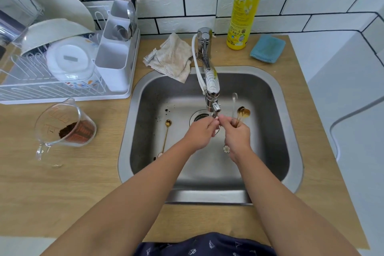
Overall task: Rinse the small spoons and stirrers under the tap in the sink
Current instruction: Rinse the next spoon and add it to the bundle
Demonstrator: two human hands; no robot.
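Note:
Over the steel sink my right hand grips a bunch of small gold spoons and a clear stirrer, bowls pointing up; a flower-shaped handle end shows below the hand. My left hand is at the tap's outlet, its fingertips curled around something small that I cannot make out. I cannot make out any water stream. One more gold spoon lies on the sink floor at the left, near dark specks. The drain is partly hidden behind the tap.
A dish rack with bowls and a cutlery holder stands at the left. A glass measuring jug with brown residue sits on the wooden counter. A crumpled cloth, a yellow dish-soap bottle and a blue sponge lie behind the sink.

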